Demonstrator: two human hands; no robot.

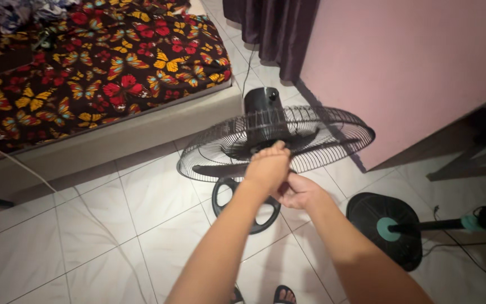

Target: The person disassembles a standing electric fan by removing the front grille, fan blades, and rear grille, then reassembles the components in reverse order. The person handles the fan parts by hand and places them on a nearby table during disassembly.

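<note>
Head view: only one camera here, looking down past both forearms at a black fan on a white tiled floor.
Fan head: the black fan head (271, 141) is tipped over so the grille faces roughly sideways and up, with the motor housing (261, 101) sticking up behind it. It sits on the tiles just beside the bed, close to the pink wall.
Grille: the rear wire guard (333, 126) is on. I can't make out a front guard, so I'd guess the front is open, but the wires overlap too much to swear by it.
Blade: a dark blade (220, 169) shows inside the guard, so it looks mounted on the shaft.
Left hand: the left hand (268, 166) is curled over the hub at the centre of the fan, fingers closed down on something small there. What exactly it grips is hidden under the knuckles.
Right hand: the right hand (299, 191) is tucked just under the left, fingers bent and touching the same spot. Can't tell if it's pinching a part or just steadying.
Loose ring: a black plastic ring (247, 205) lies flat on the tiles under the wrists, not attached to anything.
Stand: the round base with its pole (386, 225) lies well apart to the right, on its side, separate from the head.
Progress: my read is it's somewhere in the middle, since head, ring and stand are all apart.
Other stuff: butterfly-print bedspread (102, 67) top left, dark curtain (271, 28) at the top, a white cable (29, 169) across the floor.
</note>
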